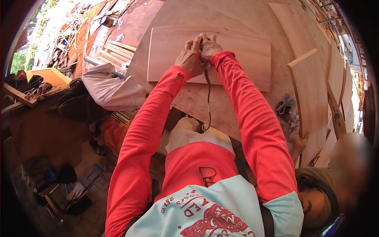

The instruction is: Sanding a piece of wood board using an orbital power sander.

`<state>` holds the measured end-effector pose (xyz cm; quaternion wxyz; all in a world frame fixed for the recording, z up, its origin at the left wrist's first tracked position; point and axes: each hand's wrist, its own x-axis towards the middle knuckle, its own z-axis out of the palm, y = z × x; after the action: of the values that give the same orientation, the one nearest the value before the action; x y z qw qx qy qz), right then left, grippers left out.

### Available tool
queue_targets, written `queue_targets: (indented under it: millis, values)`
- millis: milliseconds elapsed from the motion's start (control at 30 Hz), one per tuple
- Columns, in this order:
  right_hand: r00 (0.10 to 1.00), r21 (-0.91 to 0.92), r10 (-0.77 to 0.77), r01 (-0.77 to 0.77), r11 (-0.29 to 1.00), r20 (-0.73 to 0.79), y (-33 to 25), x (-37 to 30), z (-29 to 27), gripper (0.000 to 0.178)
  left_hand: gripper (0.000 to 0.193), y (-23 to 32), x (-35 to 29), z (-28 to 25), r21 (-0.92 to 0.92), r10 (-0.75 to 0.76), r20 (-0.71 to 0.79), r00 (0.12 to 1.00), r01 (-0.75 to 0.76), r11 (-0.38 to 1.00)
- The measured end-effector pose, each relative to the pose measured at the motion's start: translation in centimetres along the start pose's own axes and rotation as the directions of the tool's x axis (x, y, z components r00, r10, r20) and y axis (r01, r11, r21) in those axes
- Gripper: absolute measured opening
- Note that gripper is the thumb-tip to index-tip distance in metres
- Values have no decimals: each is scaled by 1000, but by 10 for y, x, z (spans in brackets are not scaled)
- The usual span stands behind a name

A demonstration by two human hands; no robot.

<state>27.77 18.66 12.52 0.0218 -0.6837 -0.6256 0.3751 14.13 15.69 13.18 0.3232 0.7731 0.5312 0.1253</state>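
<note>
Both hands are closed round a dark corded power tool (201,45) that mostly hides beneath them, so its exact kind is hard to make out. My left hand (190,59) grips it from the left, and my right hand (211,49) wraps over it from the right. The tool rests on a wide pale wooden board (244,55), near the middle of its length. A dark cord (209,94) runs from the tool toward my body, over the near edge of the worktable (189,98).
On the right, a person's hand (299,143) touches a long plank (312,102), with more planks beyond. Clear plastic wrapping (290,110) lies beside it. At left are a pale cloth bundle (112,87), stacked timber strips (116,53) and scattered wood scraps (63,43).
</note>
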Motion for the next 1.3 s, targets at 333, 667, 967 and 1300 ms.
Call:
queue_targets:
  millis: [333, 667, 967, 1300]
  values:
    - [854, -156, -116, 41, 987, -507, 85, -97, 90, 68, 73, -49, 16, -24, 263, -301, -187, 935, 343, 902]
    - [924, -251, 351, -380, 890, -153, 126, -114, 101, 91, 73, -176, 104, -91, 330, -118, -224, 968, 189, 925]
    - [980, -276, 199, -194, 941, -9, 142, -106, 89, 91, 37, -186, 143, -101, 64, -65, -225, 972, 81, 995]
    - [934, -165, 64, -129, 978, -352, 145, -121, 118, 71, 74, -168, 58, -81, 403, -104, -238, 966, 196, 894]
